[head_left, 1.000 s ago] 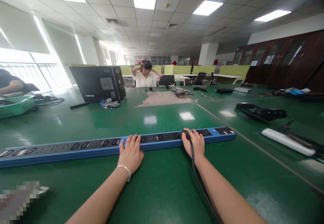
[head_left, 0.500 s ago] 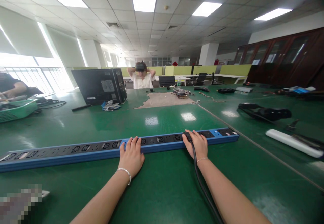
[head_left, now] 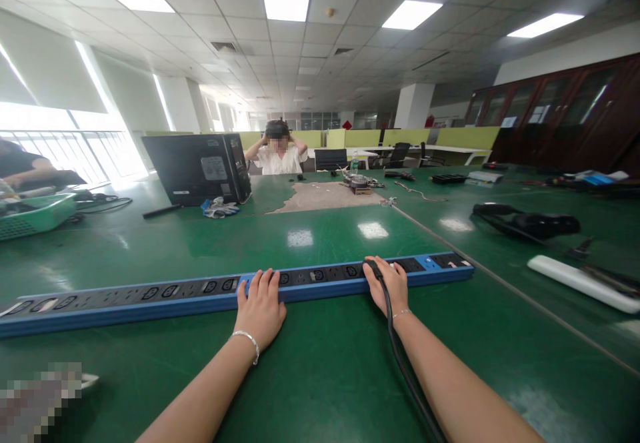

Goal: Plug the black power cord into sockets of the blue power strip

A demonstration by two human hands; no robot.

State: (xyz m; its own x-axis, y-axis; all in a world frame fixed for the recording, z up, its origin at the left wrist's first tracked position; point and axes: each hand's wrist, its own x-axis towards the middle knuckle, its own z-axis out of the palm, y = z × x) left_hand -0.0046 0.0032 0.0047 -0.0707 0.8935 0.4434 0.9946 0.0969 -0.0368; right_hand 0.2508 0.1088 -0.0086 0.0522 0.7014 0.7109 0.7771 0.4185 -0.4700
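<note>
A long blue power strip (head_left: 320, 287) with a black row of sockets lies across the green table. My left hand (head_left: 261, 306) grips it near its middle, fingers laid over the top and the thumb at the near side. Further right, my right hand (head_left: 391, 284) is closed around a black plug (head_left: 371, 269) at the sockets. Whether the plug is fully seated cannot be made out, as my fingers cover part of it. From the plug a thick black cable (head_left: 399, 349) runs down beside my right forearm and out of the frame.
A black computer case (head_left: 197, 169) stands at the back left, with gloves (head_left: 220, 209) beside it. A green basket (head_left: 37, 215) is at the left edge. Black gear (head_left: 530, 223) and a white bar (head_left: 583, 283) lie right. A person (head_left: 278, 153) sits opposite; another is far left.
My right hand has shifted very slightly on the plug, its fingers drawn closer together. My left hand stays in place. The person opposite has moved their arms at their headset.
</note>
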